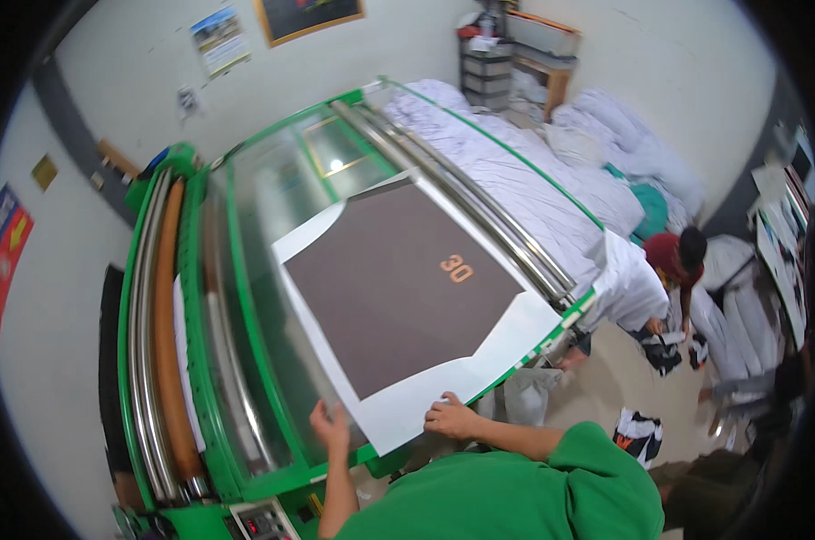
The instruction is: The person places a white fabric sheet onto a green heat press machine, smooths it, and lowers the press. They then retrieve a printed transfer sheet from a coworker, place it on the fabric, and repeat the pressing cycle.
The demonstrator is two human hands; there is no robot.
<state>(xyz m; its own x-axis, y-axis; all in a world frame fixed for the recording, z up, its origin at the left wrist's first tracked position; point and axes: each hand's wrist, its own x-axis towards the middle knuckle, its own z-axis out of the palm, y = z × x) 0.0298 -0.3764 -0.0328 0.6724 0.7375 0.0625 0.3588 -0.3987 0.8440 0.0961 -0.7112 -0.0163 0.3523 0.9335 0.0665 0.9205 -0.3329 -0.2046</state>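
Observation:
A large white sheet (385,426) lies on the see-through top of a green-framed roller machine. On it is a dark brown garment-shaped panel (380,288) with small orange figures. My left hand (331,427) is at the sheet's near left corner, slightly blurred, its fingers apart and nothing visible in them. Resting at the near edge, my right hand (452,418) has curled fingers closed on the rim of the sheet; the thumb side is partly hidden.
Steel rollers (461,202) cross the machine's far right side; an orange-brown roller (169,333) runs along its left. A control panel (264,520) is at the near left. White fabric (515,171) is heaped behind. A person (682,256) crouches at right, near dark cloth pieces (639,435) on the floor.

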